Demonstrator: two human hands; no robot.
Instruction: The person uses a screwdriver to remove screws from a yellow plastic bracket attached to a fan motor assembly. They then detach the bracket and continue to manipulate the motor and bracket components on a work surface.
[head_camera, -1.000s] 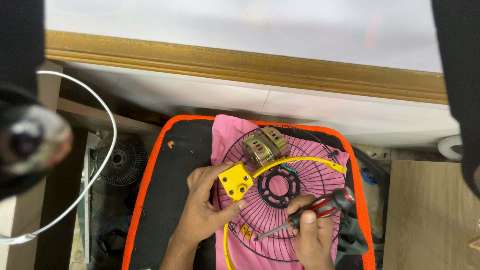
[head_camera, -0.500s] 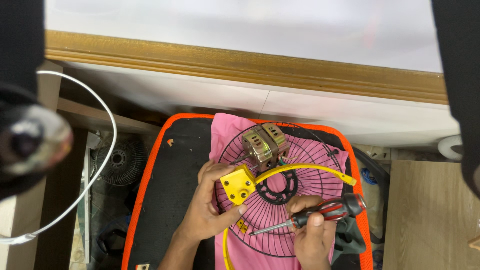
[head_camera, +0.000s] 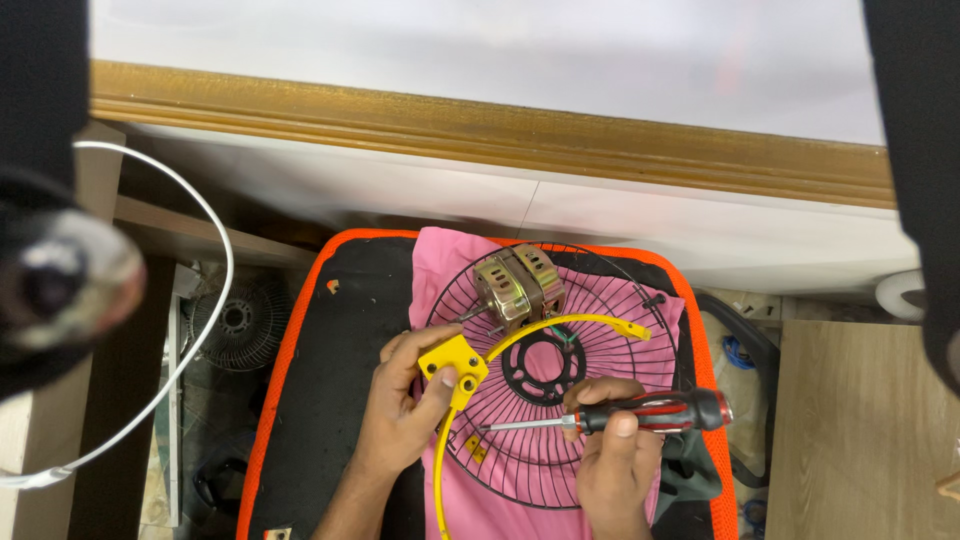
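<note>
My left hand (head_camera: 400, 415) grips a yellow plastic bracket (head_camera: 453, 362) that joins a curved yellow band (head_camera: 575, 322) arching over a black wire fan guard (head_camera: 545, 400). My right hand (head_camera: 612, 450) holds a screwdriver (head_camera: 650, 412) with a red and black handle. The screwdriver lies nearly level, its metal tip pointing left toward the bracket. A brass-coloured fan motor (head_camera: 518, 282) rests at the top of the guard. The guard lies on a pink cloth (head_camera: 450, 280) spread over a black mat with an orange rim (head_camera: 300, 330).
A wooden moulding (head_camera: 480, 135) and a white surface run across the top. Another small fan guard (head_camera: 238, 322) lies at the left on the floor. A white wire ring (head_camera: 215, 270) and a blurred dark object fill the left edge. A light wooden board (head_camera: 850, 420) sits at the right.
The screwdriver has swung from a slanted pose to nearly level, and its tip now points at the yellow bracket. The left hand has shifted slightly while still holding the bracket.
</note>
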